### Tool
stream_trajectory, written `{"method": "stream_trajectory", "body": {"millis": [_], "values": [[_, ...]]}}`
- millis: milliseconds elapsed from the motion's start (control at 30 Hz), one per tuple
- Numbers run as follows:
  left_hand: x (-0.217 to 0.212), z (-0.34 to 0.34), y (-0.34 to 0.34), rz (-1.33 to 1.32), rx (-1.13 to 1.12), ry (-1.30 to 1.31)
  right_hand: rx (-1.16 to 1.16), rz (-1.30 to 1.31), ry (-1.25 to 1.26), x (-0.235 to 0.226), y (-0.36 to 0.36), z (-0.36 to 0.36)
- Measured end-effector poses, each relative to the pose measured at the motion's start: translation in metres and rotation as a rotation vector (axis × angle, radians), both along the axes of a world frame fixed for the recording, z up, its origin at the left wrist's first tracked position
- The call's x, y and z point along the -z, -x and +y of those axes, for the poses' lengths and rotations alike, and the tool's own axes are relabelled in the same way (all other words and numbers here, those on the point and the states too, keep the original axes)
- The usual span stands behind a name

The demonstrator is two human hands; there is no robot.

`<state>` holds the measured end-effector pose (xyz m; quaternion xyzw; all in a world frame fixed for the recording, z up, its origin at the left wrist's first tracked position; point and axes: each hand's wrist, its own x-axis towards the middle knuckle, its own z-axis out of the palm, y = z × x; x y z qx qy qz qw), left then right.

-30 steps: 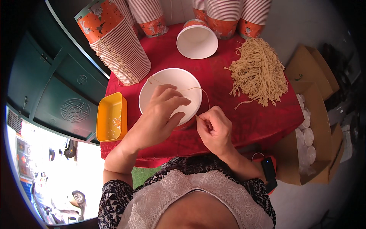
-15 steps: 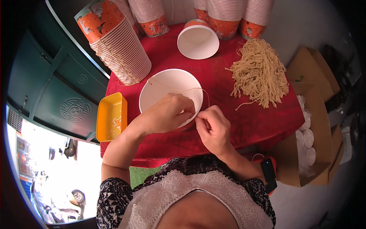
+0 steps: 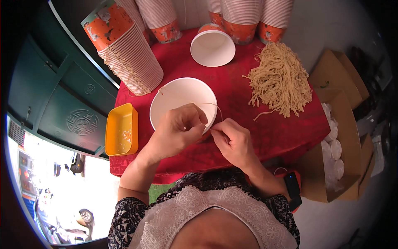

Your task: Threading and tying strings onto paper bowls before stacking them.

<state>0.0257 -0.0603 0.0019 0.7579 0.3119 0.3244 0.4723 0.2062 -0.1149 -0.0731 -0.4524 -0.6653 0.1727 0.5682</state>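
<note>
A round paper tub (image 3: 168, 97), white inside, stands in front of me with its mouth up. A thin beige string (image 3: 220, 111) comes out of it over the right rim. Outside that rim, the fingertips of my right hand (image 3: 234, 141) are pinched on the string. My left hand (image 3: 176, 130) is closed over the tub's near edge, thumb and fingers together close to my right fingertips; what they hold is too small to make out. A heap of matching string (image 3: 282, 81) lies to the right on the table.
The red-clothed table (image 3: 265, 139) bears a yellow plastic box (image 3: 108, 133) at left, a tall leaning stack of tubs (image 3: 134, 56), one tub on its side (image 3: 212, 49) and wrapped stacks (image 3: 244, 18) behind. An open carton (image 3: 346, 153) stands at right, beside the table.
My left hand has drawn back slightly toward me and turned, showing the thumb. The string's loop over the rim looks smaller. My right hand stays nearly in place.
</note>
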Motion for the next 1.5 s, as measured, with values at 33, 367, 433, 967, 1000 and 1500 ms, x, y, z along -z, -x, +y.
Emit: {"method": "stream_trajectory", "body": {"millis": [33,367,433,967,1000,1500], "values": [[-0.002,-0.002,-0.002,-0.021,-0.004,0.054,-0.009,-0.002,0.008,0.000,0.001,0.000],[-0.006,0.009,-0.004,-0.077,0.060,0.320,-0.040,0.009,-0.059,0.000,-0.004,0.003],[-0.003,0.011,-0.004,-0.079,0.068,0.312,-0.021,0.024,-0.076,-0.013,-0.010,0.001],[0.000,0.012,-0.012,-0.063,0.110,0.203,-0.383,-0.216,-0.328,-0.069,-0.014,0.047],[-0.001,0.013,-0.014,-0.066,0.091,0.239,-0.335,-0.207,-0.348,-0.069,-0.012,0.049],[0.000,0.017,-0.009,-0.076,0.112,0.334,-0.092,-0.208,-0.200,-0.046,-0.021,0.020]]}}
